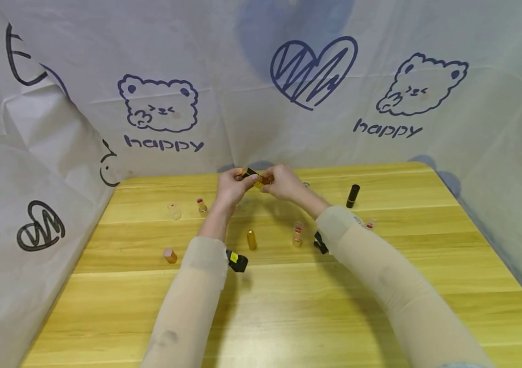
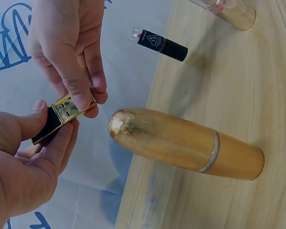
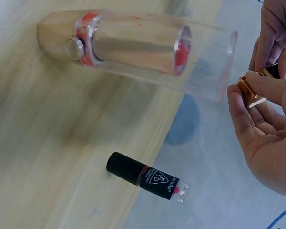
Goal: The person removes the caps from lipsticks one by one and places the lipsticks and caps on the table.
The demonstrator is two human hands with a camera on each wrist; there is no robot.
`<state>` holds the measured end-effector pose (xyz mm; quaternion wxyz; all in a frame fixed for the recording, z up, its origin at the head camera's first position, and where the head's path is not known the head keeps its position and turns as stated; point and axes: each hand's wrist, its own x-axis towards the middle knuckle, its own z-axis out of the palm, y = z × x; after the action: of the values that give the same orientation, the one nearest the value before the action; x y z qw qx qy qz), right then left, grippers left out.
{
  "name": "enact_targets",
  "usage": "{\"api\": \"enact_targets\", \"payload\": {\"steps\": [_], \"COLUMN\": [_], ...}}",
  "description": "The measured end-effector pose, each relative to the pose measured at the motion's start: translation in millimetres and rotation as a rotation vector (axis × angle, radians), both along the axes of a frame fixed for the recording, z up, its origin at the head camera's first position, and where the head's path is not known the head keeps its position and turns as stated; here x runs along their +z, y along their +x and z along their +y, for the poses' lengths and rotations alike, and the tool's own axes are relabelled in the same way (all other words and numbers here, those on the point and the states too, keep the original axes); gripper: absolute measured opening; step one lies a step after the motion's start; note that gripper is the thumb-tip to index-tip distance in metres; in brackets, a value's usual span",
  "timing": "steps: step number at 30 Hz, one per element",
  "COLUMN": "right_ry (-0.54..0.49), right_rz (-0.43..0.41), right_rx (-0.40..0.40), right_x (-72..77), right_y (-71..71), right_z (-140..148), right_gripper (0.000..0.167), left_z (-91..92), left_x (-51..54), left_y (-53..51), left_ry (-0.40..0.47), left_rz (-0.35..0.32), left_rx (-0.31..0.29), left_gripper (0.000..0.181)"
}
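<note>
Over the table's far edge, a black and gold lipstick tube (image 1: 250,173) is held between both hands. My left hand (image 1: 230,190) grips its black part (image 2: 48,125) with thumb and fingers. The gold end (image 2: 66,109) is pinched by the fingertips of my right hand (image 1: 285,183). Whether the two parts are joined or apart is hard to tell. On the table nearer to me stand a gold bullet-shaped lipstick (image 1: 251,239) and a lipstick with a clear cap (image 1: 297,236), which looms large in the right wrist view.
At the right back stands a black lipstick (image 1: 353,196). On the left are a small red lipstick (image 1: 202,205), a clear cap (image 1: 174,211) and a pink-gold block-like piece (image 1: 170,256). Another clear-topped item (image 1: 370,224) is partly behind the right sleeve. Printed cloth (image 1: 242,117) hangs behind the table.
</note>
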<state>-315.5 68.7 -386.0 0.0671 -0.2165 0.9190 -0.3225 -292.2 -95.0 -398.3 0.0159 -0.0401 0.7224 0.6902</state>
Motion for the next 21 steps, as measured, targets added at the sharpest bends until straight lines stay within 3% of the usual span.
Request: {"api": "enact_targets", "payload": {"steps": [9,21], "right_ry": [-0.003,0.002], "right_rz": [-0.018,-0.006], "right_rx": [0.012,0.008], "right_x": [-2.9,-1.9], "right_y": [1.0,4.0], "right_z": [2.0,0.6], "right_gripper": [0.037,0.036], "left_z": [1.6,1.5], "left_x": [-2.1,-3.2], "left_y": [1.1,1.0], "left_ry": [0.004,-0.013], "left_rz": [-0.016,-0.010], "left_rx": [0.001,0.012], "left_gripper": [0.026,0.033]}}
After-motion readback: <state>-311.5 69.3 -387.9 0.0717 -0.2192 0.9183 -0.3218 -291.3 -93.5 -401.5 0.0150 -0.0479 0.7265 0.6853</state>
